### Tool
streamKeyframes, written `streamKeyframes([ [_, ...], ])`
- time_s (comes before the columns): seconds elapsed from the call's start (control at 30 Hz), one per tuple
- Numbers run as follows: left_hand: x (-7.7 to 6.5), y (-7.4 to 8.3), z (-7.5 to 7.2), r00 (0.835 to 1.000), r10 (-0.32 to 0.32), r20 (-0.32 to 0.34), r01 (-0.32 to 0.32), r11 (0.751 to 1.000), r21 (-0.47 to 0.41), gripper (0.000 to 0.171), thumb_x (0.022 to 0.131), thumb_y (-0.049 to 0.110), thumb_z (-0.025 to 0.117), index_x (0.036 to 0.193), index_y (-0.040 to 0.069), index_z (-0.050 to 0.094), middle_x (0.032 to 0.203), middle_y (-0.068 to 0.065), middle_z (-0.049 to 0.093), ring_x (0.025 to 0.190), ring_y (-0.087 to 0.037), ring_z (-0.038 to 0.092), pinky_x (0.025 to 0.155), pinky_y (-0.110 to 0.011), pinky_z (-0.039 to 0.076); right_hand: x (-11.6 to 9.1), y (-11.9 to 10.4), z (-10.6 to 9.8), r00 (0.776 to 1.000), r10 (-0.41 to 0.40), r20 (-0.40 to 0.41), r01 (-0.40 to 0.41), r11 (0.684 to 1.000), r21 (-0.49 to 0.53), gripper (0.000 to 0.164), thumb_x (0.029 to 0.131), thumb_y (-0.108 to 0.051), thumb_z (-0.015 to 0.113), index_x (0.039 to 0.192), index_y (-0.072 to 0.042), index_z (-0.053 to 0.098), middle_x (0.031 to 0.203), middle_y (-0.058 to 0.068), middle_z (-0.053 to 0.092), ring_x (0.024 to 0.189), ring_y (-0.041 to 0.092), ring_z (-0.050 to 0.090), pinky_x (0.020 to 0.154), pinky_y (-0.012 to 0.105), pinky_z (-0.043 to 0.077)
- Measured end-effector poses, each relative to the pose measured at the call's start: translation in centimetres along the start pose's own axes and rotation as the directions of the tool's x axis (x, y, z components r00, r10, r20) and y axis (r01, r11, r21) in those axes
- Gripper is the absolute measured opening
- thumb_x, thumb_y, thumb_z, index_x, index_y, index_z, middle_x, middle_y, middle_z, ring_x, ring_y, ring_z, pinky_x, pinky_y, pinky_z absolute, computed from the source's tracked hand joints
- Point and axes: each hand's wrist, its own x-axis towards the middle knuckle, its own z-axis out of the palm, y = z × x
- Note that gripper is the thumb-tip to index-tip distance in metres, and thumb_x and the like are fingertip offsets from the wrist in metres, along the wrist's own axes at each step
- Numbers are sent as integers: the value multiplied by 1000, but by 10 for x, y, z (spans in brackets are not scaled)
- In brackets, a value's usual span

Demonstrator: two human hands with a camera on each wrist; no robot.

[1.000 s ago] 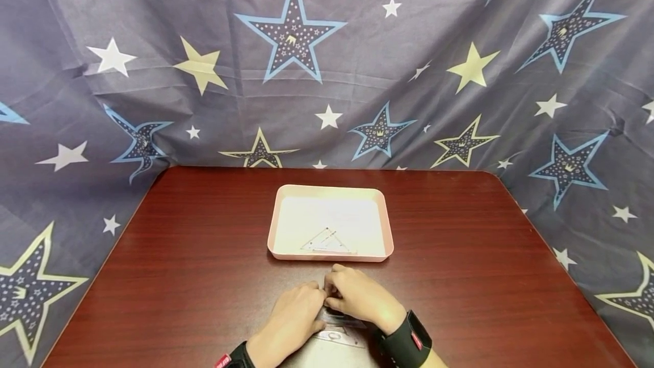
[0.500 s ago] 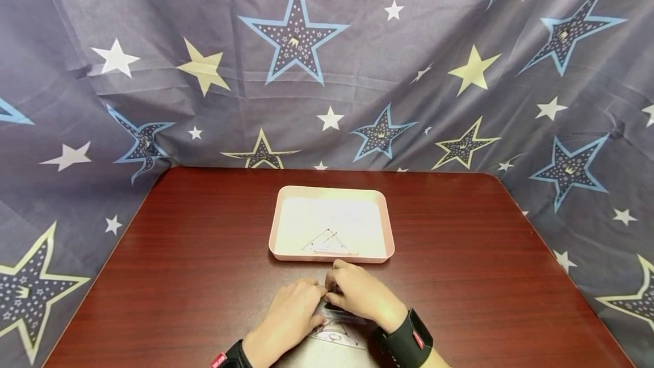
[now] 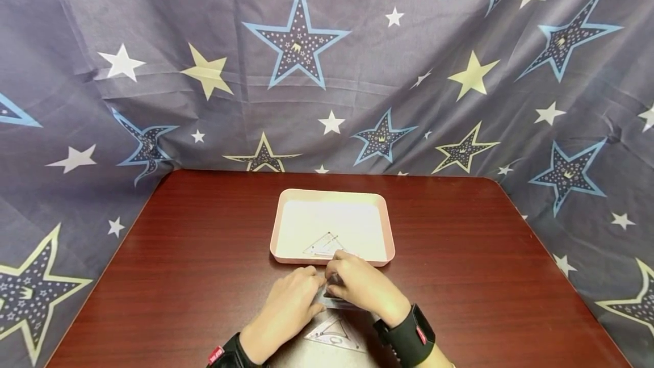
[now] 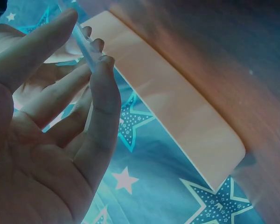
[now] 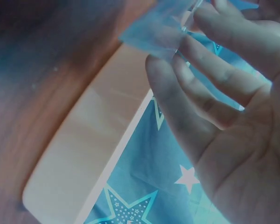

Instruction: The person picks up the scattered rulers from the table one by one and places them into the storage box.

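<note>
Both hands meet in front of the pink tray (image 3: 273,226), pinching a clear plastic piece (image 3: 337,302) that looks like a pouch or sleeve. My left hand (image 3: 290,302) has thumb and fingertips on its left side; the right hand (image 3: 365,288) grips its right side. In the left wrist view the clear plastic (image 4: 86,46) shows as a thin edge between thumb and fingers. A filmy blue-tinted sheet of the plastic (image 5: 149,35) spreads from the fingertips in the right wrist view. Below the hands a clear set square (image 3: 336,335) lies on the table. Another clear set square (image 3: 324,243) lies inside the tray.
The dark red wooden table (image 3: 204,231) carries the tray near its middle. A grey curtain (image 3: 347,90) with stars hangs behind and along both sides. A whitish glare (image 3: 322,356) covers the table's near edge.
Both hands have moved slightly forward with the clear plastic, the right fingers now overlapping the tray's near rim. More of the set square on the table shows. The head view has tilted a little.
</note>
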Motion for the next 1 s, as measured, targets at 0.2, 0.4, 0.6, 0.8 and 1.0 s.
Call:
streamKeyframes([
  [0.2,7,-5,-3,1000,3,-23,-3,1000,-5,35,68,23,90,96,10,73,81,4,57,75,-13,58,54,-27,45,3,1,-4,999,-18,-42,17,1000,-16,18,79,-8,82,92,-10,69,90,0,59,79,7,55,71,19,48],
  [0.4,11,-8,-4,1000,-7,-28,7,1000,-16,33,68,23,89,95,13,74,84,4,60,78,-14,61,55,-29,46,6,4,-6,997,-37,-66,36,999,-24,18,78,-5,82,91,-9,70,89,1,59,80,9,57,71,18,48],
  [0.6,16,-9,-7,999,-5,-48,4,1000,-10,33,68,23,89,95,12,73,83,4,60,76,-14,61,55,-29,46,9,7,-6,987,-63,-148,56,997,-52,17,78,-1,79,90,-9,70,89,1,60,79,9,56,71,20,49],
  [0.8,21,-11,-7,997,-13,-81,14,1000,9,36,66,24,90,96,14,74,81,4,59,75,-15,60,54,-28,46,15,8,-6,970,-64,-233,45,995,-86,14,78,0,78,85,-9,69,87,2,60,78,13,60,72,24,52],
  [1.0,26,-15,-7,994,-7,-107,7,1000,2,38,65,22,90,97,12,74,82,3,60,75,-15,60,55,-29,47,20,9,-7,970,-33,-239,7,994,-107,13,81,-5,79,89,-8,70,88,3,61,79,16,62,72,26,52],
])
